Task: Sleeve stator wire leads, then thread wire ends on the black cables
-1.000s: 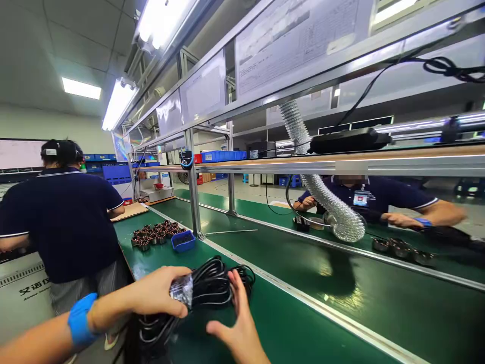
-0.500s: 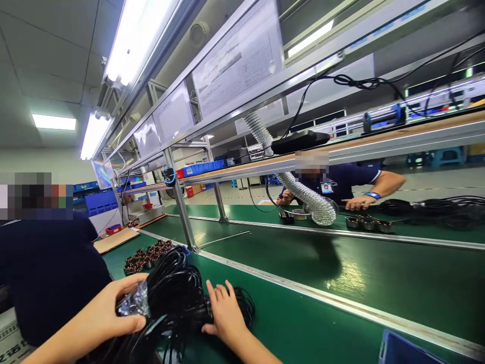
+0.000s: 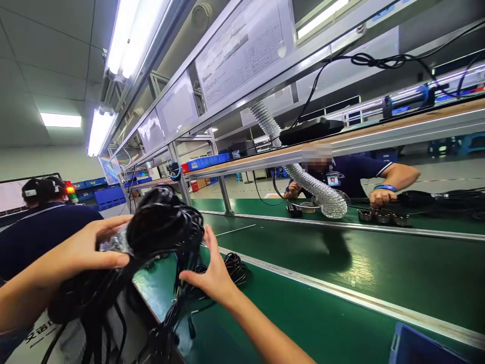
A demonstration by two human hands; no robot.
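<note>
My left hand [image 3: 81, 247] is closed round a bundle of black cables [image 3: 162, 222] at a clear plastic wrap [image 3: 120, 241]. The bundle is raised above the table's left edge, and its loose ends and connectors hang down. On its right side, my right hand [image 3: 214, 275] has thumb and fingers apart; whether its fingertips touch the cables I cannot tell. Behind that hand, another coil of black cables [image 3: 237, 268] lies on the green table [image 3: 288, 323].
A blue bin [image 3: 420, 349] sits at the lower right. Metal rails [image 3: 341, 303] and shelf posts [image 3: 181, 187] cross the table. Opposite, a co-worker [image 3: 356, 172] works beside copper coils [image 3: 382, 216] and a silver duct [image 3: 329, 199]. Another person [image 3: 45, 222] is at left.
The cable bundle has risen off the table and moved left in my left hand. My right hand has risen slightly. The second coil of cables stays on the table.
</note>
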